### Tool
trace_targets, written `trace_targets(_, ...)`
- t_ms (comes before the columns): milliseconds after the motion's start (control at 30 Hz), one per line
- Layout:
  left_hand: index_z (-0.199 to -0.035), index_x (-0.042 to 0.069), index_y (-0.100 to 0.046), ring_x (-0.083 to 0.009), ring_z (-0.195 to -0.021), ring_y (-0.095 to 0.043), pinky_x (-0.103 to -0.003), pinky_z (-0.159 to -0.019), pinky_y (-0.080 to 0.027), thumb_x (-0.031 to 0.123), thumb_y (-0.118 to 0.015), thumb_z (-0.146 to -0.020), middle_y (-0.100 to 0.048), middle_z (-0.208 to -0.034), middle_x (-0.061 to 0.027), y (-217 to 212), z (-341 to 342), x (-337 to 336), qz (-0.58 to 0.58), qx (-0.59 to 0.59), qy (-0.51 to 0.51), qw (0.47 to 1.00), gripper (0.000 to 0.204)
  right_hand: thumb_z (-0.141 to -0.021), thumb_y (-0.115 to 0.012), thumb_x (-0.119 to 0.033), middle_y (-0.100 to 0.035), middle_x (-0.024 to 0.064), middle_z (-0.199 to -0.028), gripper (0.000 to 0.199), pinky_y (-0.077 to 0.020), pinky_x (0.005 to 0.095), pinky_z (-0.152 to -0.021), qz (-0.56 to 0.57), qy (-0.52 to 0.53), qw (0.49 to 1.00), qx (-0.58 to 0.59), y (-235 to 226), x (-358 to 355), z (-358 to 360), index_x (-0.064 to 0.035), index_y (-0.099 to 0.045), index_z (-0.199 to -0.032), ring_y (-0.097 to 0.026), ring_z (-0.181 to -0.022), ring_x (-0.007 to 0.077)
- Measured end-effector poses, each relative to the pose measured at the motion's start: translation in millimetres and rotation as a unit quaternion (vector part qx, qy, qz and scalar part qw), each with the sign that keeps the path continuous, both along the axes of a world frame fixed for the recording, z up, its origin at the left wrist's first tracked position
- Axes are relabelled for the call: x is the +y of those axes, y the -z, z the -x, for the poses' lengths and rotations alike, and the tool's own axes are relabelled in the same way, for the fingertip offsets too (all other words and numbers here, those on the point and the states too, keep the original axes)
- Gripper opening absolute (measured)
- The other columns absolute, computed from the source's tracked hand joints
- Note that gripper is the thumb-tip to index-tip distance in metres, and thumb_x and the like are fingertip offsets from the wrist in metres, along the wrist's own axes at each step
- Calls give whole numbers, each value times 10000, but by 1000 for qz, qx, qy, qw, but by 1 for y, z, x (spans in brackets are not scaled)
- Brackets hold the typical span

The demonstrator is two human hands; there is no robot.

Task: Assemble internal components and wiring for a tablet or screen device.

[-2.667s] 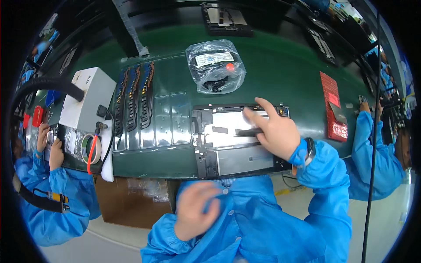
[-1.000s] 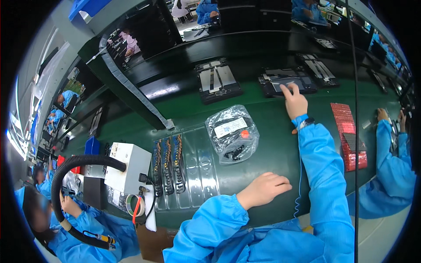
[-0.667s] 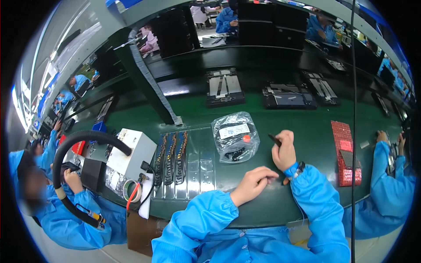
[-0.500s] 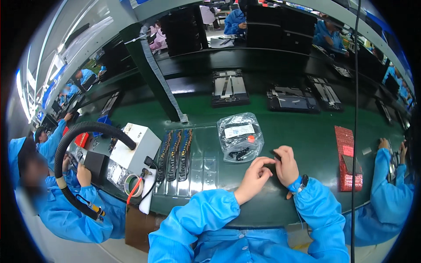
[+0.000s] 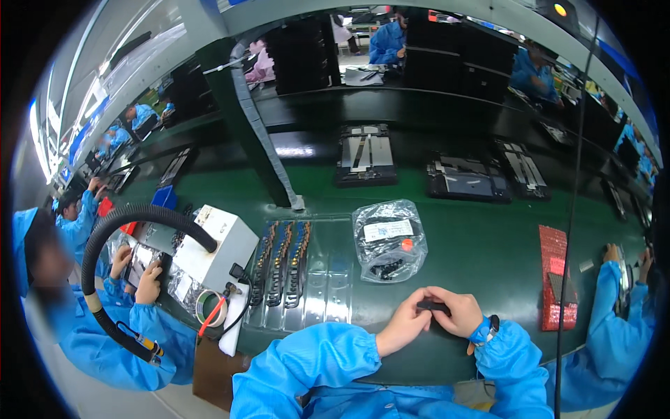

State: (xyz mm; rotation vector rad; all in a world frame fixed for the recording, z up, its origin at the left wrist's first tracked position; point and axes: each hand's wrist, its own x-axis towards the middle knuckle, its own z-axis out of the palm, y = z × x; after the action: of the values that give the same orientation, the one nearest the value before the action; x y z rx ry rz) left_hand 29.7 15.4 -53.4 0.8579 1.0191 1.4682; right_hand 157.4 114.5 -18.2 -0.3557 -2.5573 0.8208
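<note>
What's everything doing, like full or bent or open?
Left hand, pinching the small black piece
Right hand, holding the same piece
Clear plastic tray, partly filled
Clear plastic bag, black things inside
Black hose, bent
Red bubble wrap, lying flat
Tablet-like device behind bag, innards showing

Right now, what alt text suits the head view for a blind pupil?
Left hand and right hand hold a small dark piece over a green bench. Beyond lies a clear bag; left of it, a clear tray holds dark parts.
</note>
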Motion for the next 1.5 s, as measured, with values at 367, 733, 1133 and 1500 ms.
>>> trace_targets(367, -1078, 67, -456, -34, -697, -433, -181, -607, -378, 123, -512, -878, -465, -852, 20, 12, -9, 7, -65, -39, 3, 997, 215, -677, -555, 9, -547, 137, -637, 170, -437, 366, -497, 4, 33, 996, 81, 18, 5, -12, -13, -533, -845, -552, -542, 303)
trace_targets(733, -1181, 52, -439, -56, -743, -448, -198, -657, -399, 184, -475, -917, -492, -959, 2, 1, -5, 5, -52, -39, -12, 998, 297, -642, -660, -21, -546, 99, -617, 244, -417, 354, -489, -76, -22, 994, 69, 4, 8, -3, -41, -595, -876, -543, -530, 269)
trace_targets(1133, -1189, 52, -456, -39, -790, -445, -198, -690, -398, 167, -478, -913, -511, -949, 8, -2, -4, 3, -56, -68, -8, 996, 300, -662, -625, 37, -535, 126, -666, 182, -422, 336, -508, -75, 10, 994, 84, 7, 9, -4, -23, -560, -820, -534, -552, 279)
trace_targets(1500, -1208, 46, -415, -51, -738, -480, -192, -644, -416, 89, -472, -896, -510, -984, -3, -1, -3, 4, -42, -61, 6, 997, 321, -660, -651, 14, -564, 119, -691, 220, -446, 323, -520, -25, 62, 996, 67, 11, 7, -6, -31, -571, -859, -563, -573, 271)
